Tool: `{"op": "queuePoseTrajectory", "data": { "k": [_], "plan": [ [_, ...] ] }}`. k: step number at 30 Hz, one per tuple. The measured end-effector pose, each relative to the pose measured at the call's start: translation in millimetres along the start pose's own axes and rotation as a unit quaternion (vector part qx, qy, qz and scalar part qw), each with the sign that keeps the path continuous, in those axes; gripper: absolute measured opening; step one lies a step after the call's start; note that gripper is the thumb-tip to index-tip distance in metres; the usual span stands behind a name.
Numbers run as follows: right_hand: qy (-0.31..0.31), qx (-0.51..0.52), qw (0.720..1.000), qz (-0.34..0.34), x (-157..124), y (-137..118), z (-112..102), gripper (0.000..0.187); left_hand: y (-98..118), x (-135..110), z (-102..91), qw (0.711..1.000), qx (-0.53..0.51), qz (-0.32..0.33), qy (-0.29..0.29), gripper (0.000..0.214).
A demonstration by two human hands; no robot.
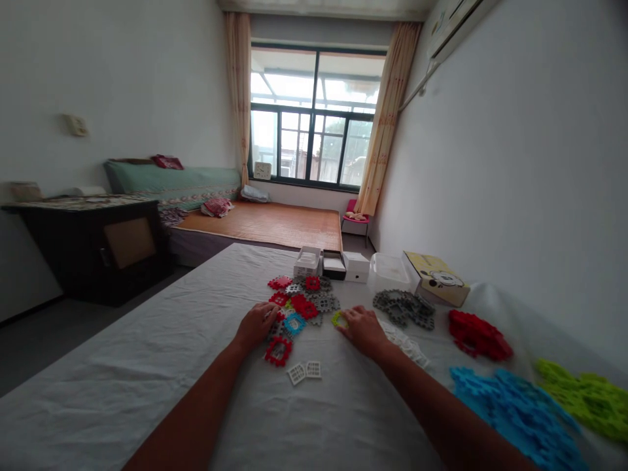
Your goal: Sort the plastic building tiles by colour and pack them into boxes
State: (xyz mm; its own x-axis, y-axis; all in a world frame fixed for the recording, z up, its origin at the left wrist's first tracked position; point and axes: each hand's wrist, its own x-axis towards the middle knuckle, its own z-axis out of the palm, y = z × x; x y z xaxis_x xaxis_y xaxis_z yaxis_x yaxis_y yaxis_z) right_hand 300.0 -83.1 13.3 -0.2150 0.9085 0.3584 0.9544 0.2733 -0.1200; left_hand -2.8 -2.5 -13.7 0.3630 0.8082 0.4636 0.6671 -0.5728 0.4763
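Observation:
My right hand point(364, 329) pinches a small yellow-green toothed interlocking plastic piece point(337, 318) just above the white cloth. To its left lies a mixed pile of interlocking pieces: red pieces point(304, 306), grey ones point(326, 301) and a blue square piece point(295, 323). At the pile's left edge, my left hand point(258, 326) has its fingers curled in among the pieces; what they grip is hidden. A red square frame piece point(278, 351) lies right below that hand. Nearer to me are two white lattice window pieces point(305, 371) side by side.
Sorted heaps lie on the right: grey point(403, 307), white point(406, 343), red point(478, 335), blue point(515, 412) and yellow-green point(586, 396). Small boxes point(356, 266), a clear plastic tub point(389, 271) and a yellow box point(436, 279) line the cloth's far edge. A bed point(275, 222) stands beyond.

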Motion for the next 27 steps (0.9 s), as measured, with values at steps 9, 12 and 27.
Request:
{"op": "queuePoseTrajectory", "data": {
  "k": [9, 12, 27],
  "plan": [
    [-0.013, 0.096, 0.995, -0.021, -22, -22, -15, 0.042, 0, 2, -1.2, 1.0, 0.002, 0.008, -0.005, 0.039],
    [0.011, 0.144, 0.989, -0.022, -54, -3, -43, 0.047, -4, 1, -0.3, 1.0, 0.0, 0.011, -0.011, 0.04],
    [0.119, -0.281, 0.865, 0.398, -292, 304, -145, 0.04, -15, 9, 4.7, 0.999, 0.032, 0.004, -0.024, 0.045]
  ]
}}
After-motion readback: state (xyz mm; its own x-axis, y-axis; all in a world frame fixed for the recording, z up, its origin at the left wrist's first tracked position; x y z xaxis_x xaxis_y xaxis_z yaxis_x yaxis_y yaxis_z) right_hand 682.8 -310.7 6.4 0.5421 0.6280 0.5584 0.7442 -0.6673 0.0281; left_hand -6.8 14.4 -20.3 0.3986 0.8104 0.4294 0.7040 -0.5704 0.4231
